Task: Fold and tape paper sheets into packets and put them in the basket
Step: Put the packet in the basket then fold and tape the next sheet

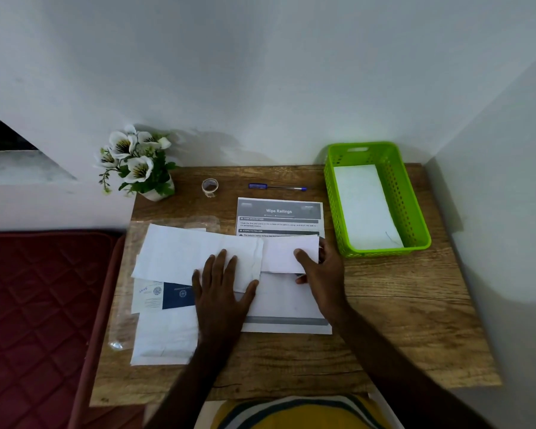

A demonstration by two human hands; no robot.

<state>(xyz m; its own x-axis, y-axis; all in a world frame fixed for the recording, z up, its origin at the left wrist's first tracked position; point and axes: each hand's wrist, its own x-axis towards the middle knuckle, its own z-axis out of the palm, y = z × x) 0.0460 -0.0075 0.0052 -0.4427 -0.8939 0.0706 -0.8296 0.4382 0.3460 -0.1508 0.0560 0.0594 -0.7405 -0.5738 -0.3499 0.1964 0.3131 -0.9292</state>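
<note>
A white folded paper sheet (195, 255) lies across the middle of the wooden table (399, 320). My left hand (222, 292) presses flat on its middle, fingers spread. My right hand (317, 270) pinches the sheet's right folded flap (283, 253) at its right end, thumb on top. Under it lies a printed sheet (279, 212) headed "Wipe Railings". A green perforated basket (415, 212) stands at the back right with one white packet (364, 205) inside. A small roll of tape (210, 186) sits at the back of the table.
A blue pen (277, 187) lies behind the printed sheet. A white pot of artificial flowers (136, 164) stands at the back left corner. More papers and a clear plastic sleeve (161, 320) lie at the left. A maroon quilted mattress (37, 305) adjoins the table's left edge.
</note>
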